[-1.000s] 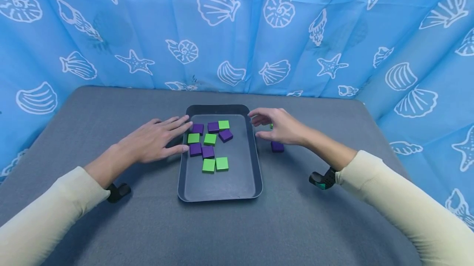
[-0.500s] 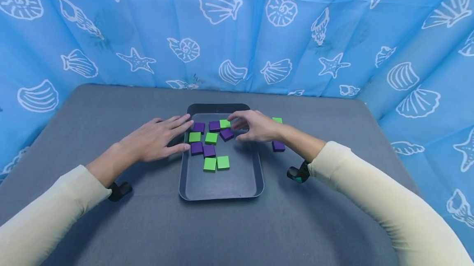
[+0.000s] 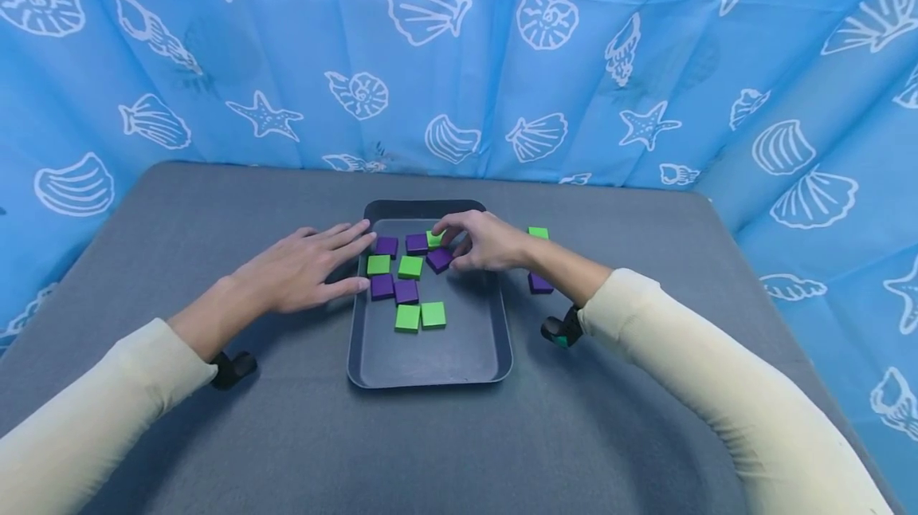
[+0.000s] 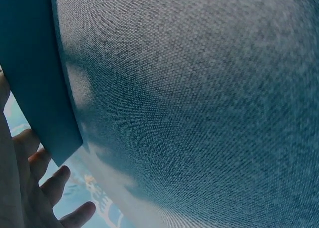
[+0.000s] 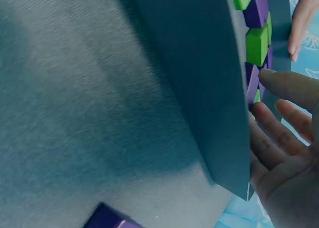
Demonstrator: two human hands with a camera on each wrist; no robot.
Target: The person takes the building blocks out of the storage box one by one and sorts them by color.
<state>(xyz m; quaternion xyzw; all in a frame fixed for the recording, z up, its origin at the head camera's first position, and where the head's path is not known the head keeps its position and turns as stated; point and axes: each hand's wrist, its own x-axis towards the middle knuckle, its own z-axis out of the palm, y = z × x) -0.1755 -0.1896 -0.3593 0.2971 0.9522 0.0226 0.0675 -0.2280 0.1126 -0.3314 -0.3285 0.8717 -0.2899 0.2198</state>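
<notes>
A dark grey tray (image 3: 430, 359) holds several small square tiles, some green (image 3: 407, 318) and some purple (image 3: 406, 292). My left hand (image 3: 304, 272) lies with fingers spread against the tray's left edge; its fingers also show beside the tray wall (image 4: 40, 88) in the left wrist view. Over the far right part of the tray, my right hand (image 3: 488, 244) has bent fingers and a thumb at a tilted purple tile (image 3: 439, 261), with a green tile (image 3: 433, 240) partly hidden behind the fingers. In the right wrist view, a gap shows between thumb and fingers (image 5: 271, 120).
Right of the tray, a green tile (image 3: 538, 233) and a purple tile (image 3: 540, 284) lie on the grey cloth-covered table (image 3: 287, 435), partly overlapped by the right forearm. A blue shell-patterned curtain (image 3: 301, 37) hangs behind the table. Each wrist wears a black camera mount (image 3: 233, 370).
My right hand has moved left from beside the tray's right rim to over the tiles, its fingers lowering at the tilted purple tile. My left hand stays put.
</notes>
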